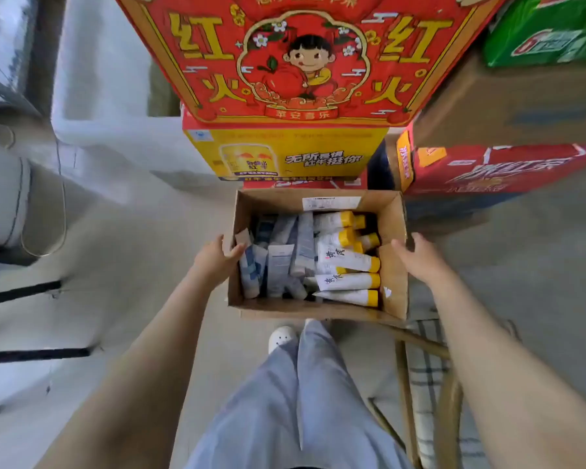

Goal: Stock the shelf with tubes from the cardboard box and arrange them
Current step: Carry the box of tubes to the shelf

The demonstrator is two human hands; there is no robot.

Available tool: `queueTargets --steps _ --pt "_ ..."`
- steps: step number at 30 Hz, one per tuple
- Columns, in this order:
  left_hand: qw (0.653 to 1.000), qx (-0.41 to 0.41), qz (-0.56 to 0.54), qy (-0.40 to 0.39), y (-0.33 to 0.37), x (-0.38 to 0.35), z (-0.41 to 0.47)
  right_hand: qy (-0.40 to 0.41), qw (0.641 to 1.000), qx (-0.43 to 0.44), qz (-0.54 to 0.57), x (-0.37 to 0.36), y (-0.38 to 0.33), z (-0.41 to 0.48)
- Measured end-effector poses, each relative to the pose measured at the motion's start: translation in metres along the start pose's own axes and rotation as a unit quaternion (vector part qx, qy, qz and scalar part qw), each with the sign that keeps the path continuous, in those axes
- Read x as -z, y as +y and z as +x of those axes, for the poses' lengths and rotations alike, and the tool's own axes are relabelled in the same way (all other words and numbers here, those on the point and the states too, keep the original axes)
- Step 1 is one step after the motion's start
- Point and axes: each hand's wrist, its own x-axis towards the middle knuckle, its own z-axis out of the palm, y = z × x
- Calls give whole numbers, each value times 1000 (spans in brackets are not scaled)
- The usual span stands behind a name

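**Hands at the box, cartons close behind**

Your left hand grips the left wall of the box, thumb hooked over the rim. Your right hand is spread at the right wall; I cannot tell whether it touches. The tubes lie loose inside, yellow-capped on the right, blue-grey on the left. The far edge sits just beside stacked cartons. A chair stands near the right corner. Bare grey floor lies to the left.

One cardboard box, seven yellow-capped tubes, blue-and-white tubes too jumbled to count, left hand, right hand.
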Motion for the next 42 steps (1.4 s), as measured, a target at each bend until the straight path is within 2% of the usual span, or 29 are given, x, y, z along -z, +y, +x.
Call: queueTargets --steps 4,9,15,27,35,38,42 --pt "989 70 -133 6 -4 -17 13 15 998 -36 53 -20 5 10" --pt "976 85 -197 16 -3 -34 23 87 988 -35 119 -37 11 17" --pt "962 117 -242 43 1 -45 25 142 984 -32 104 -45 12 21" --pt "973 130 -152 113 4 -47 12 204 977 -34 54 -48 9 10" --pt "982 78 -117 127 -12 -35 -28 224 974 -38 26 -49 11 -43" --pt "987 58 -95 117 -30 -23 -40 238 969 -62 38 -62 10 -78" --pt "993 -11 -50 106 -62 -2 -49 275 952 -117 58 -96 5 -130"
